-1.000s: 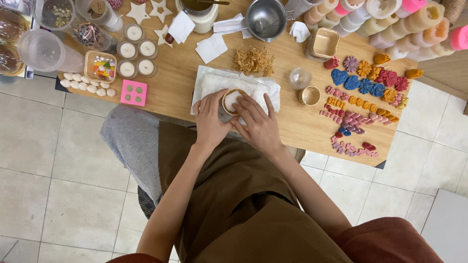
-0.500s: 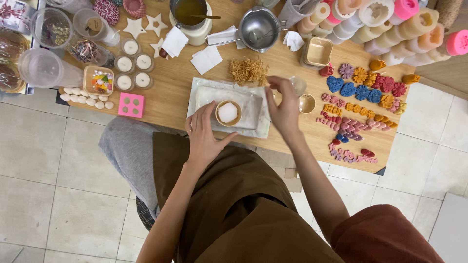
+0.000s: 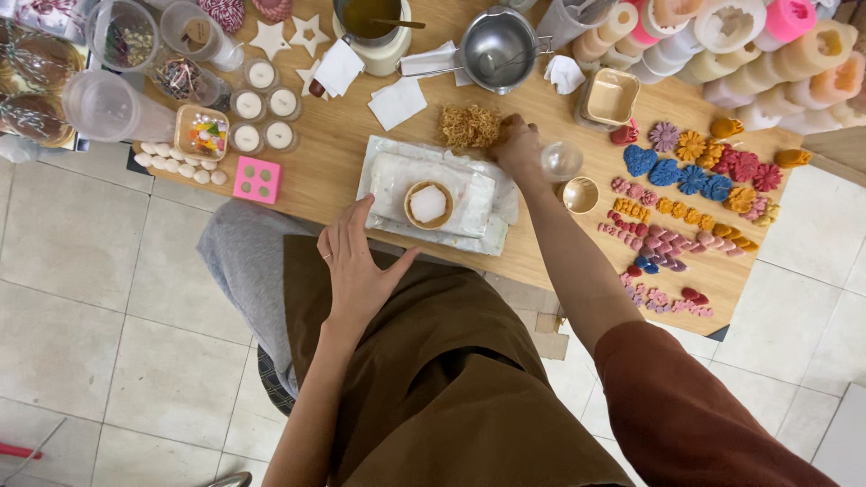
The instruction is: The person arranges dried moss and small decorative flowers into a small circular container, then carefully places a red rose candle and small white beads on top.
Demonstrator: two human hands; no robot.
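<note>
A small round brown cup filled with white wax [image 3: 428, 204] sits on a white cloth-lined tray [image 3: 388, 171] at the near edge of the wooden table [image 3: 343, 144]. My left hand [image 3: 356, 271] rests open on my brown apron just in front of the tray, fingers spread, holding nothing. My right hand [image 3: 516, 146] reaches across the table to a pile of tan shredded fibre [image 3: 469, 126] and its fingers touch the pile's right side. A clear round lid [image 3: 561, 160] and a small gold tin [image 3: 580, 194] lie just right of that hand.
Colourful flower-shaped wax pieces [image 3: 690, 176] cover the table's right part. A steel pot [image 3: 496, 50], a pitcher of amber liquid [image 3: 368, 22], white napkins [image 3: 397, 102], tealight cups [image 3: 262, 104], a pink mould [image 3: 257, 179] and plastic tubs [image 3: 108, 104] crowd the back and left.
Both hands left the wax cup on the tray. My left hand drew back onto my apron; my right hand moved away across the table to the fibre pile.
</note>
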